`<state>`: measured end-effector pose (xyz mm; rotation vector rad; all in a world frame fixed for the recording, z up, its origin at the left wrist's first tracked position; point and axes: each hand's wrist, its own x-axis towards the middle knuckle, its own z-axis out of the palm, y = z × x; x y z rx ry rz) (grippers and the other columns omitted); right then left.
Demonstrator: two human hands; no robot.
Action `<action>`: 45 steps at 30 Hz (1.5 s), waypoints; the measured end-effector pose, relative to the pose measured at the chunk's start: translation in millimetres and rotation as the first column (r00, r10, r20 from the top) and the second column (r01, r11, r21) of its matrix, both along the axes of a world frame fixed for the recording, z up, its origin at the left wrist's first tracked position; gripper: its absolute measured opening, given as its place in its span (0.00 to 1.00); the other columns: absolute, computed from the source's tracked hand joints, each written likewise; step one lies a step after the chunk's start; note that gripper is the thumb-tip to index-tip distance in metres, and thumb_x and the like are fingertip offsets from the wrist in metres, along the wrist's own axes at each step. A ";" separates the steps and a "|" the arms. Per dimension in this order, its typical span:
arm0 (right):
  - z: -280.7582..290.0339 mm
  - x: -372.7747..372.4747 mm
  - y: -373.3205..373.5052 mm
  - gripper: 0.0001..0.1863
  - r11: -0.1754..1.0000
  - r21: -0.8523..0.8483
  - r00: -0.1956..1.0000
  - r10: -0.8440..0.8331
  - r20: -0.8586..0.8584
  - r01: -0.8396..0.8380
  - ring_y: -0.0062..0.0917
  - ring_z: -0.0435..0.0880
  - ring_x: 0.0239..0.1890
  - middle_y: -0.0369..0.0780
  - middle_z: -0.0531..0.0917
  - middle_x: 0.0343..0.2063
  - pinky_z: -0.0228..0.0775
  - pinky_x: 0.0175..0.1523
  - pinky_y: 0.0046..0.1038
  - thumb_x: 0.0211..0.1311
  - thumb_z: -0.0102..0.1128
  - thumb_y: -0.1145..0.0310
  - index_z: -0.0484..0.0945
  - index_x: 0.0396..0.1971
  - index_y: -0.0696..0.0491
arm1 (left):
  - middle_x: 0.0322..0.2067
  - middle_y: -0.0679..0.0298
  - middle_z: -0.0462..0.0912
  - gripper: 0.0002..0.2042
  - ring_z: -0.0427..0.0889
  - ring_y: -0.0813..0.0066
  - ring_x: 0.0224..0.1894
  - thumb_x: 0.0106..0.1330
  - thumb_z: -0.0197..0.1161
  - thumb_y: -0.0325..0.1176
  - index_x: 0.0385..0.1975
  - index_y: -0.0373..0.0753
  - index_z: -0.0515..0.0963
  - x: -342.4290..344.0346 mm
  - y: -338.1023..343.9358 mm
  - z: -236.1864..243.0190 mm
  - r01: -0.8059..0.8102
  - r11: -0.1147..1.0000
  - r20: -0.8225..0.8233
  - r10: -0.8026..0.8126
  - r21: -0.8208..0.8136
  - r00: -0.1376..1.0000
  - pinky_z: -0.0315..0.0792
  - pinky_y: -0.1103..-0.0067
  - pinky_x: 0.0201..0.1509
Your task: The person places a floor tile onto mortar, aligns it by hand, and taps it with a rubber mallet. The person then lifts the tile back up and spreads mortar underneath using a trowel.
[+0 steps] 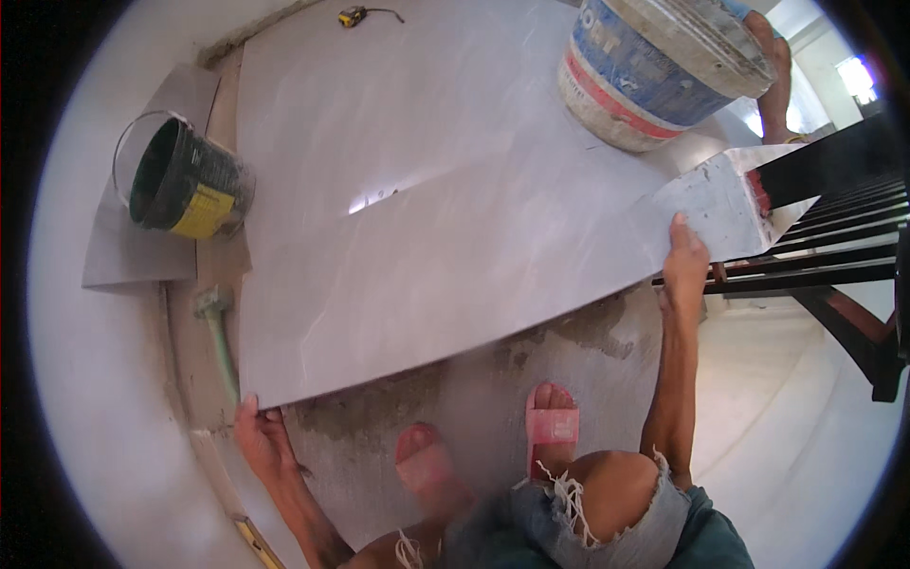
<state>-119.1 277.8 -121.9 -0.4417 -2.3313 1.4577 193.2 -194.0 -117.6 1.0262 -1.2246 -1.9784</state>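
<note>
A large, glossy grey tile slab point(427, 294) spans the floor in front of me, its near edge running above bare, rough cement. My left hand point(263, 444) grips the near left corner of the slab, fingers closed at the edge. At the right end of that edge is my right hand point(684, 266), thumb on top and fingers curled underneath, beside a pale, smeared plate point(716, 204) at the foot of a black post. Just beyond my left hand lies a mallet point(216, 322) with a green handle, along the slab's left side.
A dark bucket point(204, 185) with a yellow label leans at the left. A big blue-and-white bucket point(635, 81) stands far right, with another person's arm point(775, 81) beside it. Black railing bars point(844, 213) are at the right. A tape measure point(353, 16) lies at the far end.
</note>
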 end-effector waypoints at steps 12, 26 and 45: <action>106.6 -48.3 -45.3 0.21 0.838 -0.204 0.860 0.469 -0.204 -0.505 0.11 0.63 0.26 0.29 0.72 0.25 0.54 0.30 0.15 0.59 0.67 0.53 0.77 0.39 0.56 | 0.34 0.60 0.77 0.10 0.78 0.78 0.32 0.63 0.64 0.27 0.40 0.30 0.74 -87.5 -102.3 82.9 0.011 0.998 -0.016 -0.012 -0.055 1.000 0.76 0.91 0.32; 144.4 -98.2 -110.4 0.28 0.458 0.885 0.493 0.792 -0.361 -0.088 0.32 0.78 0.49 0.45 0.81 0.45 0.65 0.57 0.33 0.65 0.53 0.45 0.78 0.50 0.57 | 0.30 0.64 0.77 0.16 0.77 0.80 0.31 0.61 0.69 0.39 0.40 0.35 0.76 -160.6 -144.7 87.3 0.201 0.956 0.055 -0.194 -0.216 0.980 0.74 0.91 0.33; 97.5 -213.7 -172.1 0.25 0.183 0.735 0.425 0.891 0.157 -0.653 0.32 0.75 0.57 0.44 0.78 0.54 0.63 0.64 0.31 0.71 0.46 0.52 0.74 0.56 0.54 | 0.33 0.66 0.84 0.16 0.80 0.81 0.35 0.61 0.64 0.31 0.49 0.36 0.78 61.9 27.5 -4.7 0.612 0.782 0.476 -0.496 -0.119 0.726 0.74 0.78 0.39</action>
